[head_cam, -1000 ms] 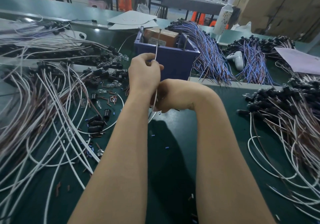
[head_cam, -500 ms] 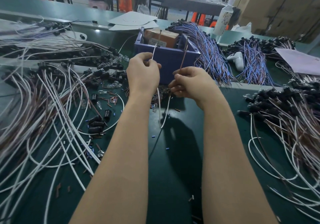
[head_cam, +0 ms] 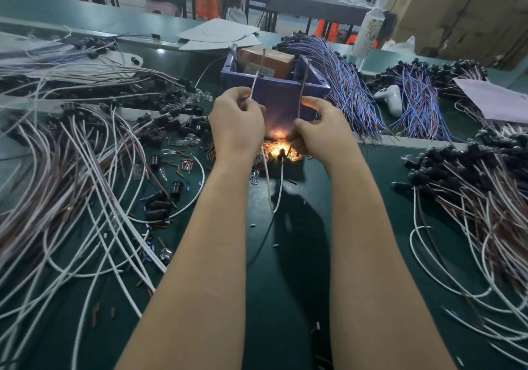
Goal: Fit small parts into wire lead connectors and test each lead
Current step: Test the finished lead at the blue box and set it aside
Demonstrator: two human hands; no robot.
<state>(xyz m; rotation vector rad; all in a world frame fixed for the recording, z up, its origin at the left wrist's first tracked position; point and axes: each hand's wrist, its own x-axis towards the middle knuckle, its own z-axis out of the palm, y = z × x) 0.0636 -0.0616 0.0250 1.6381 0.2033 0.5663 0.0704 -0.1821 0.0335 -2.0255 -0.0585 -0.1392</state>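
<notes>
My left hand [head_cam: 237,124] pinches the white wire [head_cam: 255,84] of a lead, its bare tip reaching up over the blue box [head_cam: 278,95]. The brown wire [head_cam: 302,89] of the same lead is pinched by my right hand [head_cam: 320,129], its end also raised to the box rim. Between and below my hands a small bulb [head_cam: 278,149] glows orange, lighting the loose parts under it. The lead's white loop [head_cam: 274,195] hangs down onto the green table [head_cam: 285,269]. The socket holding the bulb is mostly hidden by my hands.
Untested white and brown leads [head_cam: 71,175] spread across the left. Black sockets [head_cam: 160,207], clear bulbs [head_cam: 163,174] and small copper pieces [head_cam: 185,165] lie beside them. Finished leads [head_cam: 480,192] pile on the right. Blue-wired bundles [head_cam: 343,84] and a white controller [head_cam: 391,98] lie behind.
My right hand has come out from under the left and lifted the brown wire to the box. A bulb now glows between my hands.
</notes>
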